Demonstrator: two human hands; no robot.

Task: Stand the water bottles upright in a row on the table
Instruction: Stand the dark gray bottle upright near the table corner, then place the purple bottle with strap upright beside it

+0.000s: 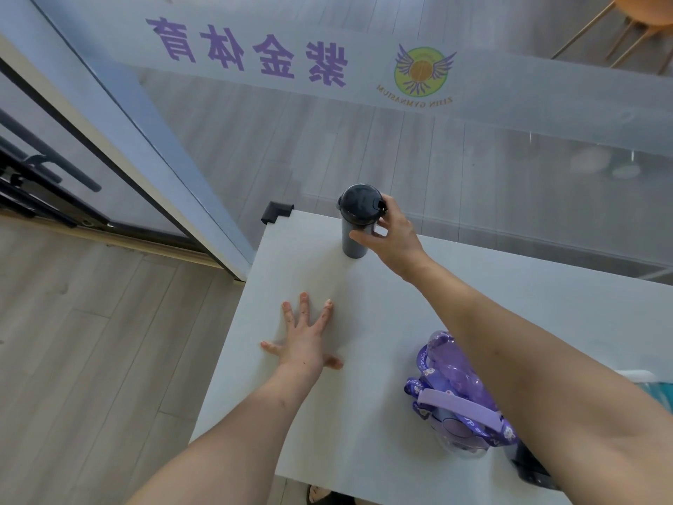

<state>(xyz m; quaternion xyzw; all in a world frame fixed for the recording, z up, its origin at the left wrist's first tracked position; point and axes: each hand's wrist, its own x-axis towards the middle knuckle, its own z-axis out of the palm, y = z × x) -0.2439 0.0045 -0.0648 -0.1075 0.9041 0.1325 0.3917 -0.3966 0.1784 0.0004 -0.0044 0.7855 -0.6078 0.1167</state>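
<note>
A dark grey bottle (355,227) with a black domed lid stands upright near the far left corner of the white table (364,359). My right hand (391,236) is wrapped around its upper part from the right side. Flat on the tabletop near the left edge rests my left hand (306,340), fingers spread, holding nothing. A purple see-through bottle (455,391) with a printed strap lies on its side at the near right, partly under my right forearm. The end of another dark bottle (528,468) shows under that arm near the front edge.
A glass wall with purple lettering and a round logo runs just behind the table. A black corner guard (276,210) caps the table's far left corner. A door frame and wooden floor lie to the left. Something teal and white (652,386) shows at the right edge.
</note>
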